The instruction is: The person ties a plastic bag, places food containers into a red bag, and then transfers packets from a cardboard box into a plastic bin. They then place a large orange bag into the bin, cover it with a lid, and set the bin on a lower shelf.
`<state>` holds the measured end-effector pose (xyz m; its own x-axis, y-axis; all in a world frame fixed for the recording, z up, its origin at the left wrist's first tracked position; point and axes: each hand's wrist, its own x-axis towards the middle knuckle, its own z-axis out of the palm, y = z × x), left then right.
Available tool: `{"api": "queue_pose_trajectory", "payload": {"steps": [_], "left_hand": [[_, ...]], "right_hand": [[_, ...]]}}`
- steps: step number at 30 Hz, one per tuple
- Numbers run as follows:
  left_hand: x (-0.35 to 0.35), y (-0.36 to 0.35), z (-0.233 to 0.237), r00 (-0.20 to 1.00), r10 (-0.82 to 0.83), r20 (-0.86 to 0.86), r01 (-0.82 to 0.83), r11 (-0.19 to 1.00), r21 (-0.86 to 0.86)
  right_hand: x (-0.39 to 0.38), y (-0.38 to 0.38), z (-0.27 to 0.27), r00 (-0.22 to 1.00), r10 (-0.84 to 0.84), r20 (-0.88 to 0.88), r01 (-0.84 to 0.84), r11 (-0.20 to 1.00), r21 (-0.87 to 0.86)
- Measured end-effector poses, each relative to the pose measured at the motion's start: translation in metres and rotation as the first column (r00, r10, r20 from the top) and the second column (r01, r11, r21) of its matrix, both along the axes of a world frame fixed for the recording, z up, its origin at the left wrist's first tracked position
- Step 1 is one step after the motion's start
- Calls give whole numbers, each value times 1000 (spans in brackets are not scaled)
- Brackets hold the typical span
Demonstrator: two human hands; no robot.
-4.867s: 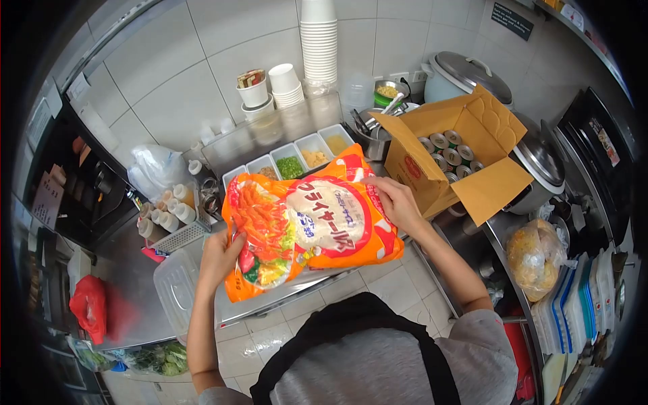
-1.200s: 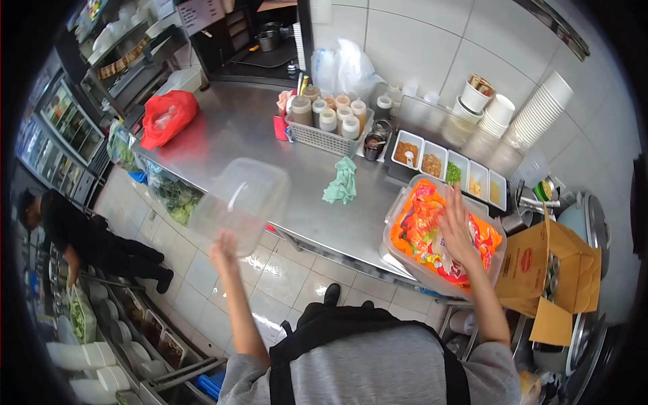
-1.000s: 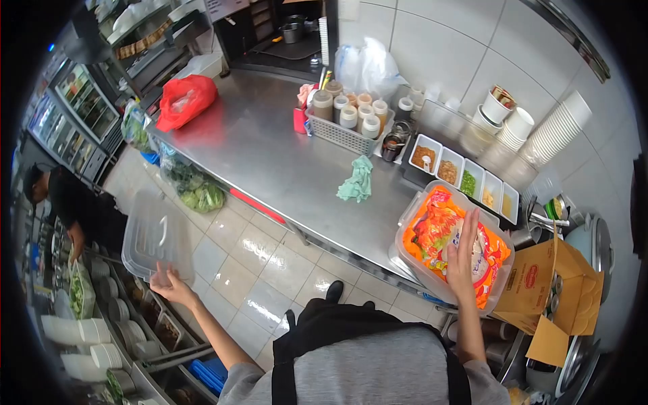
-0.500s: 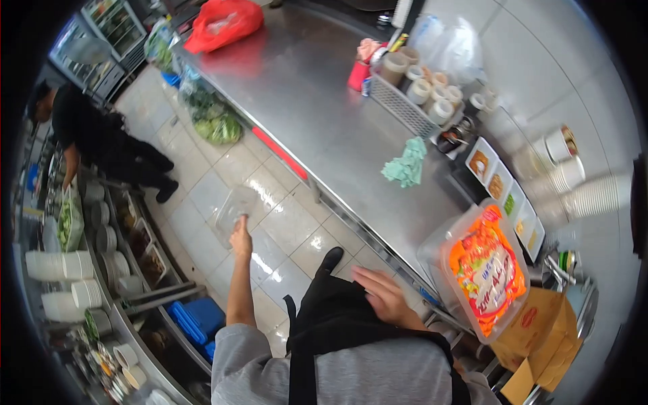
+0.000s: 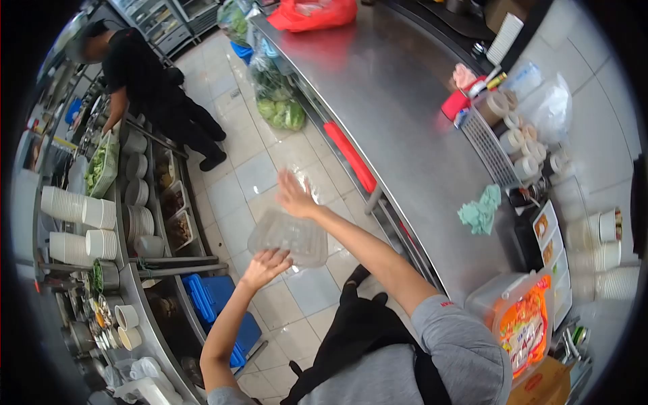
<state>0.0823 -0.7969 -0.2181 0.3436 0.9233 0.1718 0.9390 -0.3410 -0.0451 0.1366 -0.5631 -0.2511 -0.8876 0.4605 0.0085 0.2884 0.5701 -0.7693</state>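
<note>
A clear plastic container [image 5: 305, 239] is held over the tiled floor in front of my body. My left hand [image 5: 267, 267] grips its near left edge, fingers curled over the rim. My right hand [image 5: 295, 194] is at the container's far side with its fingers spread and slightly blurred; whether it touches the container is unclear. To the right runs a steel counter [image 5: 378, 121] bearing a green cloth [image 5: 481, 210] and a clear tub with an orange printed bag [image 5: 525, 327].
A person in black [image 5: 158, 88] stands at the left shelving, near a tray of greens [image 5: 101, 165]. Stacked white bowls [image 5: 67, 206] and blue bins [image 5: 219, 314] are at left. Bagged vegetables [image 5: 280, 111] lie beside the counter, with a red bag [image 5: 314, 15] on it.
My right hand has moved from near my body to the container's far side. My left hand and the container are now lower and farther right in view. The whole view has turned left.
</note>
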Motion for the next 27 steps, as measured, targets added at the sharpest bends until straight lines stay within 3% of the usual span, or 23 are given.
{"api": "queue_pose_trajectory", "payload": {"steps": [1, 2, 3, 6, 7, 8, 9, 10, 12, 15, 16, 17, 18, 20, 21, 22, 23, 24, 25, 26, 27], "left_hand": [[-8, -14, -19, 1000, 4, -16, -5, 998, -64], [-11, -26, -28, 999, -10, -46, 8, 998, -59], [-14, -29, -24, 998, 45, -37, -46, 999, -25], [0, -19, 6, 984, 180, -9, -179, 981, 79], [4, -19, 11, 987, 162, 5, -162, 986, 44], [6, -16, 13, 990, 138, 17, -138, 990, 15], [3, -12, 16, 994, 111, 21, -111, 994, -8], [-4, -25, 3, 992, 124, 25, -119, 981, -154], [-8, -46, -24, 994, 104, -36, -107, 988, -114], [3, -24, 5, 991, 129, -36, -131, 991, -42], [4, -7, 27, 994, 93, -58, -94, 996, -10], [5, 4, 39, 995, 52, -84, -50, 999, 21], [7, 6, 33, 991, -44, -128, 40, 999, -36], [-10, -2, 14, 984, 152, 97, -149, 988, -39], [-20, -7, 12, 947, 242, 209, -234, 970, -62], [-25, -10, 16, 903, 372, 213, -364, 928, -79], [-30, -11, 22, 842, 495, 216, -488, 868, -90], [-30, -10, 28, 760, 611, 221, -605, 790, -102], [-29, -3, 37, 729, 491, 478, -639, 739, 216], [-19, 7, 81, 539, 567, 622, -785, 606, 128], [-33, 10, 86, 293, 343, 892, -818, 573, 49]], "right_hand": [[-18, 16, 8, 981, -150, -124, 154, 988, 17], [-26, 34, 43, 827, -334, -452, 374, 927, 0], [-25, 50, 74, 695, -423, -582, 470, 879, -77], [-18, -3, 50, 628, -428, -650, 487, 868, -101], [-10, -33, 12, 957, -53, -286, 45, 998, -33], [-7, -51, -17, 906, 407, 117, -388, 909, -155], [-12, -45, -14, 978, 206, 21, -205, 977, -66], [-17, -34, -4, 996, 6, -92, -6, 1000, 4], [-13, 1, 45, 858, -332, -391, 361, 932, 1], [14, -15, 48, 680, -465, -567, 509, 856, -91], [23, -40, 9, 975, -99, -198, 85, 993, -78], [27, -57, -28, 917, 362, 166, -318, 917, -239], [30, -52, -25, 952, 253, 172, -213, 951, -224], [39, -28, -8, 984, 35, 174, -1, 981, -192], [42, -6, 2, 985, -158, -68, 134, 951, -280], [50, 20, 13, 888, -362, -282, 237, 888, -395], [73, 40, 50, 682, -466, -563, 194, 858, -475], [104, 39, 76, 654, -519, -550, 234, 830, -506], [135, 35, 103, 625, -568, -536, 267, 800, -537], [164, 32, 129, 590, -611, -528, 296, 772, -563], [190, 28, 152, 550, -654, -520, 326, 741, -587]]}}
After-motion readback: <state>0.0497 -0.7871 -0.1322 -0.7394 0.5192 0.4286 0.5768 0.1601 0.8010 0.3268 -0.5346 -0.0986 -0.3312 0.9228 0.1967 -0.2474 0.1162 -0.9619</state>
